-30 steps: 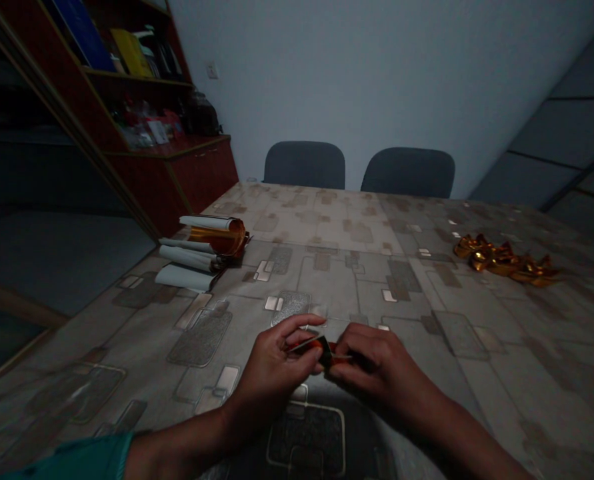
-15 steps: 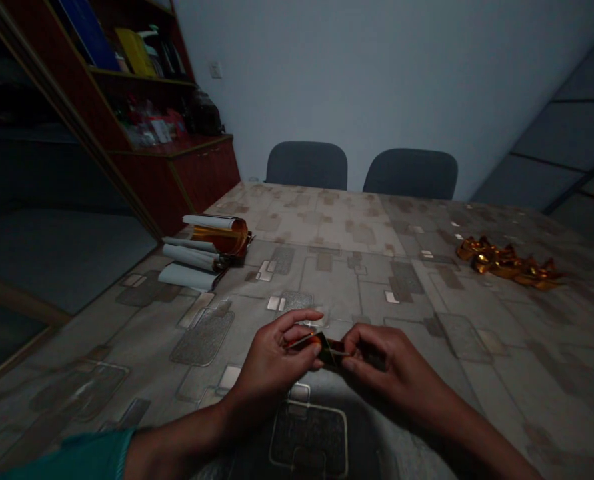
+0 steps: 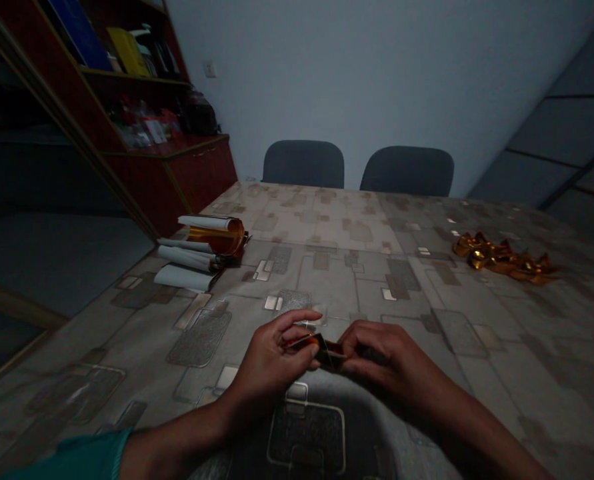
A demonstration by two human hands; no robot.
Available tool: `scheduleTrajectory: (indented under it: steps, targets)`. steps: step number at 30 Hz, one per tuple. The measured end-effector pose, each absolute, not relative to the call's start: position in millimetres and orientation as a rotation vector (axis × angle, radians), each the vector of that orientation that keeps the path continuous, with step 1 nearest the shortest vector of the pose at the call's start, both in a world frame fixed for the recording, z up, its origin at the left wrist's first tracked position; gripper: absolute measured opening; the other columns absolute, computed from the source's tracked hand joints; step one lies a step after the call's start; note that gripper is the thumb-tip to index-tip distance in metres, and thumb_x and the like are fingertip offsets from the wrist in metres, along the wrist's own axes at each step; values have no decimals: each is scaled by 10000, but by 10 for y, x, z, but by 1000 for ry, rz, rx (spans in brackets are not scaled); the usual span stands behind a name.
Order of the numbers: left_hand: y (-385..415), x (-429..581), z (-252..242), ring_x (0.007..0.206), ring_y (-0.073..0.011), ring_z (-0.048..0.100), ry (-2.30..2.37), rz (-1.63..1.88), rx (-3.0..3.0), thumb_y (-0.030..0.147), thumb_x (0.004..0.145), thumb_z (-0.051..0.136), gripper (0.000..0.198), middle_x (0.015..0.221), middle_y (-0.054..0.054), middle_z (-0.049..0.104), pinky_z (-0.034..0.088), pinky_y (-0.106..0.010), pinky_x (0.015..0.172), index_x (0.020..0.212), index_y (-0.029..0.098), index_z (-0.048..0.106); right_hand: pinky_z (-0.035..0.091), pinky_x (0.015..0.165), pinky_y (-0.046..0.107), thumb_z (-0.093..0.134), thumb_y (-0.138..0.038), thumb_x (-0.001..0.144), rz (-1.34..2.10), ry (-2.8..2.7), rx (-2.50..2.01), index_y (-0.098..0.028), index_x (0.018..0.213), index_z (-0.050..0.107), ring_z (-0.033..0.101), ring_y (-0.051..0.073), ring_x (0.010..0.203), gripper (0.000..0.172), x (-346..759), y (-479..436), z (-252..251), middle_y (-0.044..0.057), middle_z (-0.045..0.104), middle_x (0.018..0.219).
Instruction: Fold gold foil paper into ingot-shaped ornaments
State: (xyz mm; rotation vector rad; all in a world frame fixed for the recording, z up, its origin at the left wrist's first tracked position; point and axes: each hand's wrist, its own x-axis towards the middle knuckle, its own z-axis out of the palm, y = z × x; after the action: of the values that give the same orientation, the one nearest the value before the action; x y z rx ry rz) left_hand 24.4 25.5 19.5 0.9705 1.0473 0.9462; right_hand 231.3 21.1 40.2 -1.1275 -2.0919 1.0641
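A small piece of folded gold foil paper [image 3: 329,353] is held between my two hands, just above the table near its front edge. My left hand [image 3: 281,347] pinches its left end between thumb and fingers, with the index finger stretched out above. The fingers of my right hand [image 3: 377,350] are closed on the right end. Curled sheets of gold and white paper [image 3: 191,257] lie at the left of the table. A cluster of shiny folded gold pieces [image 3: 504,260] sits at the right.
The table [image 3: 337,220] has a patterned cover. Behind it stand two grey chairs [image 3: 304,163], [image 3: 407,171] against a pale wall. A red-brown cabinet [image 3: 197,170] with shelves of assorted things is at the far left.
The fingers of my right hand have shifted slightly on the foil paper and sit closer around its right end. The view has moved a little.
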Motion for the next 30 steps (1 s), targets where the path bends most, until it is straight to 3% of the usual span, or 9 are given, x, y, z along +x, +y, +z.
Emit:
scheduleTrajectory:
  steps: [5, 8, 12, 18, 20, 22, 25, 30]
  targets:
    - [277, 232, 181, 605, -108, 660, 1066, 934, 947, 206, 687, 770, 432, 752, 8, 678, 541, -216, 597, 1094, 141, 641, 426, 631, 253, 650, -165, 873, 1225, -1973, -1117, -205, 884, 631, 569, 140, 693, 46, 2301, 191, 391, -13, 626, 768]
    - [286, 224, 199, 613, -120, 675, 1094, 956, 927, 227, 681, 781, 465, 787, -9, 694, 548, -229, 608, 1113, 140, 631, 443, 636, 248, 686, -150, 826, 1306, -1823, -1128, -213, 1038, 615, 576, 145, 709, 232, 2270, 169, 423, -13, 633, 792]
    - [277, 231, 192, 588, -119, 666, 1090, 977, 913, 248, 659, 805, 488, 773, -8, 692, 548, -238, 607, 1106, 142, 641, 410, 626, 261, 610, -181, 874, 1117, -1911, -1184, -196, 847, 635, 573, 151, 694, 40, 2243, 169, 435, -1, 631, 748]
    - [257, 253, 161, 621, -131, 654, 1073, 966, 928, 242, 648, 813, 469, 713, 6, 666, 553, -254, 622, 1080, 144, 657, 383, 619, 272, 550, -192, 908, 1032, -2032, -1203, -199, 748, 581, 541, 145, 658, 163, 2244, 178, 406, -8, 593, 702]
    - [255, 253, 192, 623, -132, 656, 1080, 959, 923, 242, 644, 815, 468, 714, 7, 665, 554, -255, 626, 1072, 142, 655, 388, 623, 273, 540, -205, 918, 1077, -2020, -1171, -203, 770, 577, 536, 146, 668, 153, 2242, 168, 405, -8, 587, 713]
    - [258, 248, 236, 621, -128, 661, 1083, 961, 908, 250, 651, 815, 480, 741, 5, 673, 552, -251, 628, 1085, 141, 643, 408, 624, 270, 593, -216, 885, 1196, -1928, -1147, -210, 903, 588, 546, 150, 685, 19, 2230, 154, 408, -5, 604, 759]
    - [266, 235, 270, 622, -121, 669, 1080, 981, 891, 261, 665, 815, 507, 775, 1, 683, 551, -244, 635, 1118, 141, 624, 433, 612, 265, 673, -186, 799, 1317, -1757, -1149, -220, 1089, 541, 558, 151, 684, 320, 2203, 138, 418, -4, 619, 802]
    - [267, 228, 208, 608, -120, 673, 1056, 1008, 902, 246, 673, 800, 480, 750, 7, 680, 544, -230, 616, 1110, 142, 630, 420, 617, 274, 622, -146, 815, 1175, -1847, -1164, -223, 928, 605, 551, 152, 688, 137, 2197, 146, 417, -6, 608, 765]
